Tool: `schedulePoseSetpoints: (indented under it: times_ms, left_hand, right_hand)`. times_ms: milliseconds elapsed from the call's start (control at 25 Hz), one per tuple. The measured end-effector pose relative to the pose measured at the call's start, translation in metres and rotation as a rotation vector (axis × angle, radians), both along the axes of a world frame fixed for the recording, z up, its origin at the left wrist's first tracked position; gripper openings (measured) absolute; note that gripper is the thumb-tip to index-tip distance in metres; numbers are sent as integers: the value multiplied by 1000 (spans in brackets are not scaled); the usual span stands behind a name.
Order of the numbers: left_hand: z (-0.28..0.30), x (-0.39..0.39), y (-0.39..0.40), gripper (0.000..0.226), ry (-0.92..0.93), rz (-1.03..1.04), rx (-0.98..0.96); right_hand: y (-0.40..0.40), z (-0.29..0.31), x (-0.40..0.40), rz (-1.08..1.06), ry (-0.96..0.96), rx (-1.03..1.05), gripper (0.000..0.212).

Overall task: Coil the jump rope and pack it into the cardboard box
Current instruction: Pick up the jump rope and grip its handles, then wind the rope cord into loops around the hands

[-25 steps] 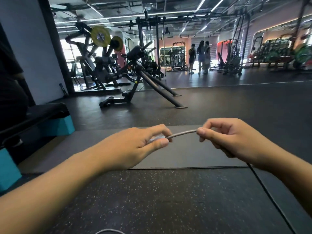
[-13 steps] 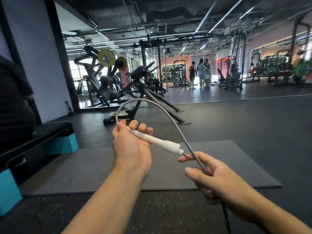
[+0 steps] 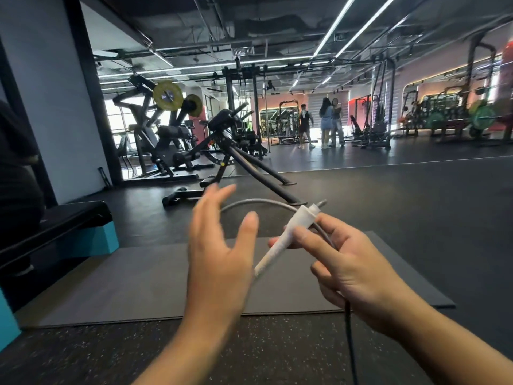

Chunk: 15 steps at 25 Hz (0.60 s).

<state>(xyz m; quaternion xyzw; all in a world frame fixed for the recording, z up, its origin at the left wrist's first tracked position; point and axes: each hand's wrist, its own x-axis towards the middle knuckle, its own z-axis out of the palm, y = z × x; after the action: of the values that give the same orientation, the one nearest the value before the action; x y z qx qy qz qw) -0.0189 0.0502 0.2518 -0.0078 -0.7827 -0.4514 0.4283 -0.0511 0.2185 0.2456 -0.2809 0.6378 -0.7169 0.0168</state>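
Jump rope (image 3: 258,202), coiling: right hand (image 3: 344,262) grips white handle (image 3: 280,240) plus cord; left hand (image 3: 219,251) released, fingers spread. Best practice: form even loops, trap each against handle.

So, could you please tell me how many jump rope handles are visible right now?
1. The white handle is held in the right hand, beside the open left hand. The rope's other end runs down out of frame, so a second handle may be hidden.

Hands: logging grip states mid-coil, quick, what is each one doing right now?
Left hand: open, fingers spread, holding nothing.
Right hand: closed on the white plastic jump rope handle and grey cord.
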Motion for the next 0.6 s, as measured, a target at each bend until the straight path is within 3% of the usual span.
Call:
schedulePoseSetpoints:
  times_ms: [80, 240, 320, 440, 520, 600]
  left_hand:
    - [30, 5, 5, 36, 23, -183, -487]
    - [67, -14, 0, 28, -290, -242, -883]
    - [70, -22, -3, 30, -367, -309, -874]
    - [66, -32, -7, 35, -215, -274, -910]
    - [60, -32, -10, 32, -152, -300, -830]
    - [56, -29, -15, 30, -234, -401, -716]
  right_hand:
    - [3, 8, 0, 16, 96, 119, 16]
    - [8, 23, 2, 54, 207, 289, 18]
    - [10, 24, 2, 44, 177, 319, 17]
    - [9, 15, 2, 54, 49, 392, 31]
    - [6, 14, 5, 60, 15, 436, 34]
    - [8, 15, 2, 58, -1, 441, 26]
